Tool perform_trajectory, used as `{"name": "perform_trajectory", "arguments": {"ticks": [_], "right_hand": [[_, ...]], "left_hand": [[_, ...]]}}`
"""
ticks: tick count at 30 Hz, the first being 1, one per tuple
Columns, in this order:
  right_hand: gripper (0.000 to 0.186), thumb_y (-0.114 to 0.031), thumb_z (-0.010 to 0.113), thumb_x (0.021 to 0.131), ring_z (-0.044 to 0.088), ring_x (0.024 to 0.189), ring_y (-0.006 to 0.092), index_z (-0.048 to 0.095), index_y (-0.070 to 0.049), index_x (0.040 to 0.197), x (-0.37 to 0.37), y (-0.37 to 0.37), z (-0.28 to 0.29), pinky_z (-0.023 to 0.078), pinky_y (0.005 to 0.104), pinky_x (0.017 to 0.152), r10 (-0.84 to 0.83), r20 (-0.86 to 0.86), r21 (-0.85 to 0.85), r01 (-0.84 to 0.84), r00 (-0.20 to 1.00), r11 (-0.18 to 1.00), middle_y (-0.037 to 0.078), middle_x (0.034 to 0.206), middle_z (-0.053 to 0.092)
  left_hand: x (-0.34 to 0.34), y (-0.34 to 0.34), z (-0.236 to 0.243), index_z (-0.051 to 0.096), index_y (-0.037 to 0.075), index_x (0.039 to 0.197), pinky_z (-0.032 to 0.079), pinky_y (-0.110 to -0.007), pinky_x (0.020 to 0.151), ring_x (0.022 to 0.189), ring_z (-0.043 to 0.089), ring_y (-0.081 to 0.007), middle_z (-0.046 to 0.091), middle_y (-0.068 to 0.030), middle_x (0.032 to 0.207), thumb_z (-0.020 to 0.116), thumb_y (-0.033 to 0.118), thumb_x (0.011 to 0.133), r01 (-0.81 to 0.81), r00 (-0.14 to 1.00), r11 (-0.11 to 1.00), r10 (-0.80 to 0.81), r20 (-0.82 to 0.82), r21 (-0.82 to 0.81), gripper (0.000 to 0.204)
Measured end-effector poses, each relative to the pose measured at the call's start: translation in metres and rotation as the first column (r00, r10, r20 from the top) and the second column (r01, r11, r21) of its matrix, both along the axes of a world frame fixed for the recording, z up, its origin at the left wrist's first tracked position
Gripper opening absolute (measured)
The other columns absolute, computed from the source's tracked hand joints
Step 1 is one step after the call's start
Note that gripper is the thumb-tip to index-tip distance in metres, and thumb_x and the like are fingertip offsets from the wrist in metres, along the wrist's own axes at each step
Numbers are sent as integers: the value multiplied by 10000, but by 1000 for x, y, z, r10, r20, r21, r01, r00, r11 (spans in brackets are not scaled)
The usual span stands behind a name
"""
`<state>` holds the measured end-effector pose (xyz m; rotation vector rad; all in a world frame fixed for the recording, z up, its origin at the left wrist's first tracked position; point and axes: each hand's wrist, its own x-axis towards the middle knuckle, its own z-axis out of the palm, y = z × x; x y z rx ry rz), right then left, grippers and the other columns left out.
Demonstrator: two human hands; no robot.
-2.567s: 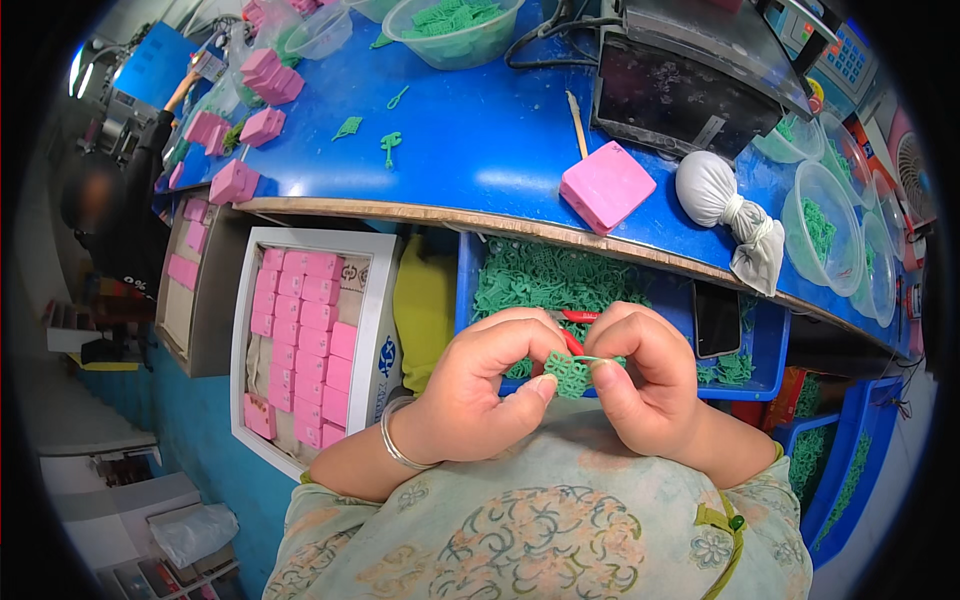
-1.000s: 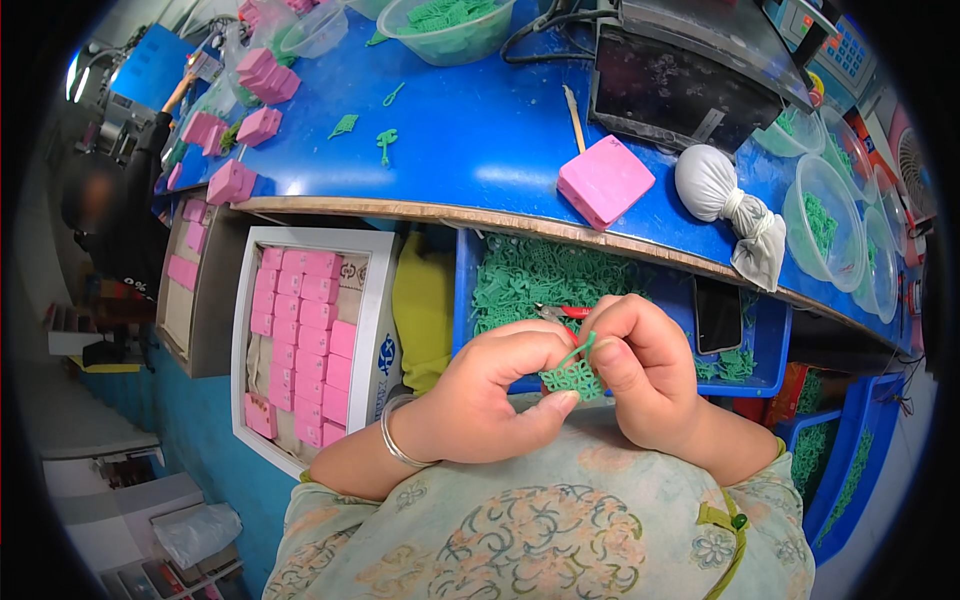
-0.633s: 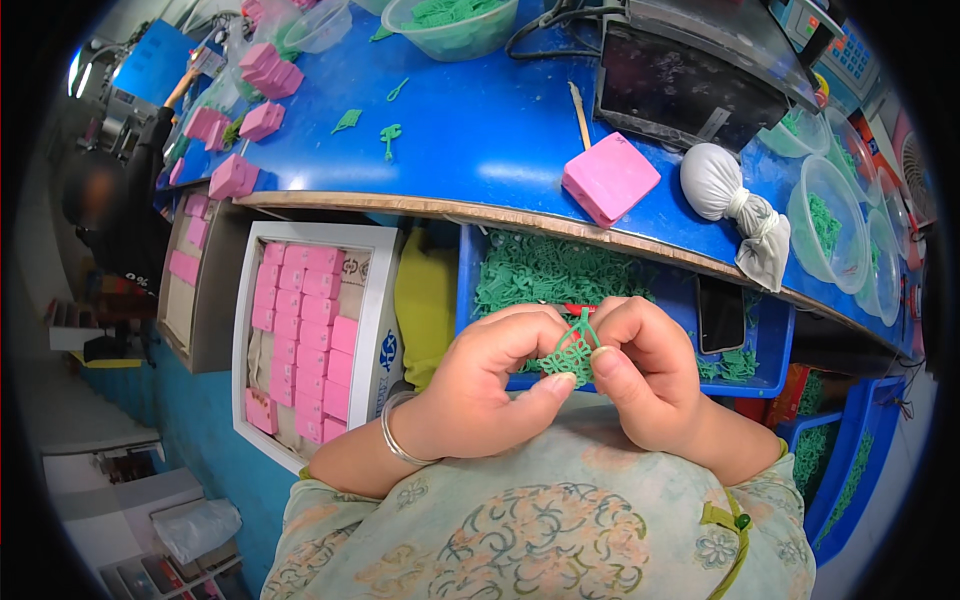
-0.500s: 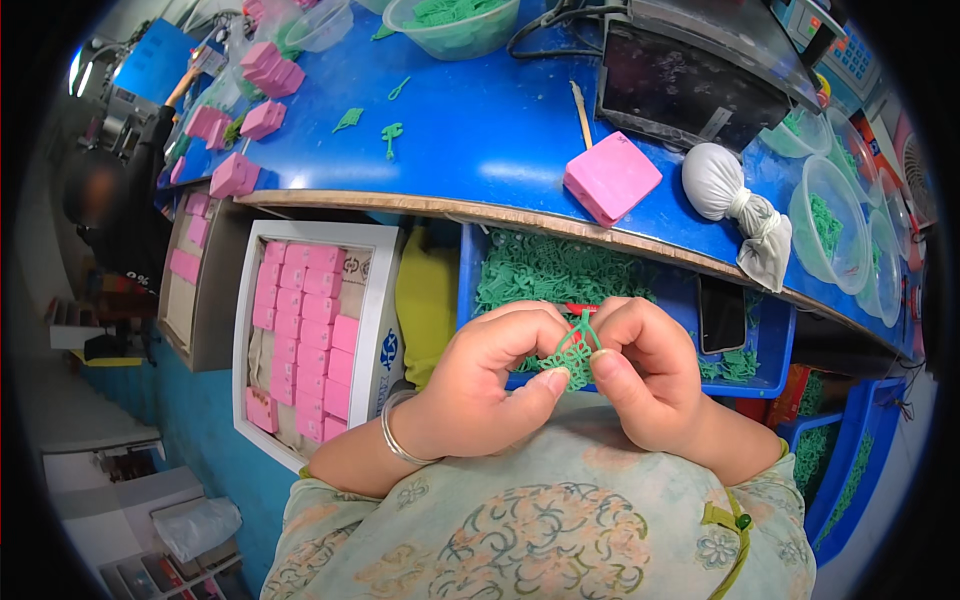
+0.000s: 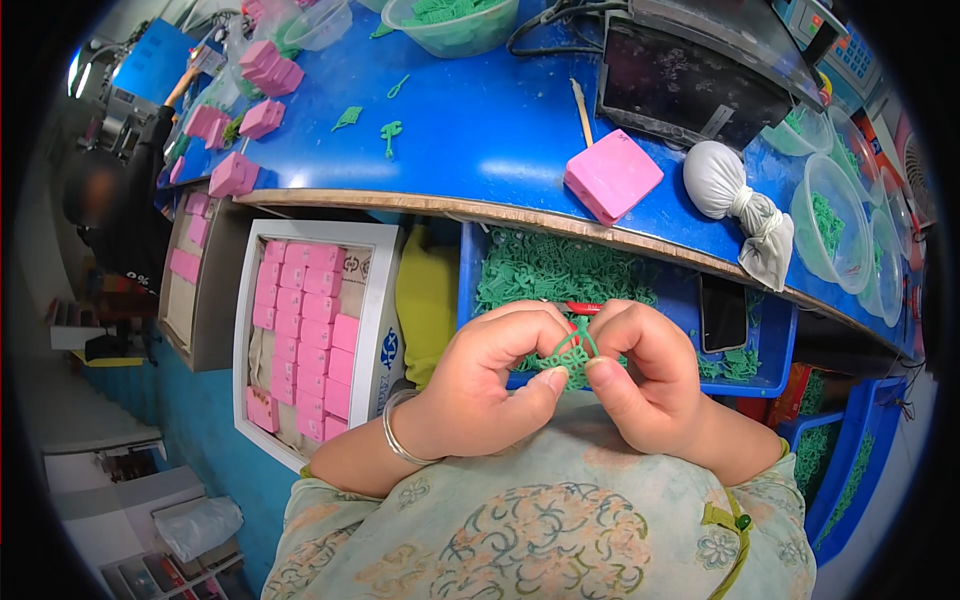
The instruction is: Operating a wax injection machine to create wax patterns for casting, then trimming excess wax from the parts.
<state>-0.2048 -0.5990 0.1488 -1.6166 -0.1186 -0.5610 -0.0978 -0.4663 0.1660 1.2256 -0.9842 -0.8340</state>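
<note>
Both hands meet in front of my chest around one small green plastic piece. My left hand pinches its left side between thumb and fingers; a silver bangle sits on that wrist. My right hand grips the right side with its thumb pressed against the piece. Directly behind the hands is a blue bin heaped with more green plastic pieces, and a red-handled tool lies on the heap.
A blue worktable carries a pink block, a tied white cloth bag, a dark machine and clear bowls of green parts. To the left a white box holds pink blocks. A phone lies in the bin.
My hands have drawn closer together and shifted the green piece between the fingertips, turning it. They stay over the blue bin throughout.
</note>
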Motion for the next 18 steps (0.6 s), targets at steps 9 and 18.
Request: {"name": "perform_trajectory", "arguments": {"ticks": [9, 18], "right_hand": [[114, -4, 562, 792, 401, 521, 104, 459, -20, 747, 0, 0, 0, 305, 231, 436, 1, 16, -15, 0, 1000, 1000, 39, 651, 446], [105, 0, 555, 795, 399, 524, 109, 462, -16, 748, 0, 0, 0, 306, 233, 440, 3, 25, -21, -3, 1000, 1000, 44, 655, 444]], "left_hand": [[-1, 0, 0, 516, 5, 786, 401, -263, 669, 715, 492, -144, 522, -67, 776, 502, -54, 718, -6, 1000, 1000, 6, 2, -2, 91], [0, 0, 0, 500, 15, 764, 398, -267, 664, 704, 484, -150, 515, -63, 761, 510, -48, 720, -7, 999, 1000, 7, 53, -10, 77]]}}
